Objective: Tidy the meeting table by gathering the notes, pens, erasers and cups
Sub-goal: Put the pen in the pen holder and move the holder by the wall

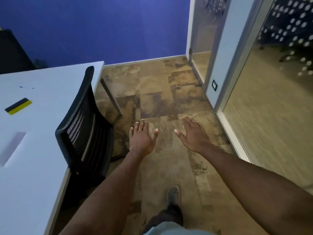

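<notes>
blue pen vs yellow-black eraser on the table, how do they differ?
The blue pen is thin and one colour; the yellow-black eraser is a broad block, yellow with a black strip. The pen lies farther from the person, nearly level in view; the eraser lies nearer, angled. Both rest flat on the white table, untouched.

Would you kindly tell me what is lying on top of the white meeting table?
On the white table lie a yellow-and-black eraser and a blue pen. The table's left part lies outside the view.

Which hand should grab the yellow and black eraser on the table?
Probably the left hand. It is empty, open and nearer the table, where the eraser lies. The right hand is farther off.
</notes>
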Tool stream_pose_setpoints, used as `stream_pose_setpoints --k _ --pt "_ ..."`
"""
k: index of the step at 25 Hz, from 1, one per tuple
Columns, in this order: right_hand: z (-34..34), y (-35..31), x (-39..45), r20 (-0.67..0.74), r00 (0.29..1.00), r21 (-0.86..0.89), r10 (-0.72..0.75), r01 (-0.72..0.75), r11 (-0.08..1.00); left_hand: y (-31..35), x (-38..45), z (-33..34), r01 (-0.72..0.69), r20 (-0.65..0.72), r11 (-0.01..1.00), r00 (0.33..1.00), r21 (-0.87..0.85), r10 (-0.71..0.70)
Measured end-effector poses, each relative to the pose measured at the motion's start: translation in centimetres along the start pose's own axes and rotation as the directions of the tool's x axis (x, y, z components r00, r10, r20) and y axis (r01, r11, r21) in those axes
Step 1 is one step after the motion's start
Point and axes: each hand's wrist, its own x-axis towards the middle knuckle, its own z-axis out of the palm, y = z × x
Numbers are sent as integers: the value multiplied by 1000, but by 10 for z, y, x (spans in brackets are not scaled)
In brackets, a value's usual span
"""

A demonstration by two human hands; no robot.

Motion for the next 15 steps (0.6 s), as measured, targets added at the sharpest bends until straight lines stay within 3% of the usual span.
stream_pose_setpoints --k 15 --pt "-31 50 454 30 988 18 -154 154 988 0 421 -32 197 -15 980 980 27 -197"
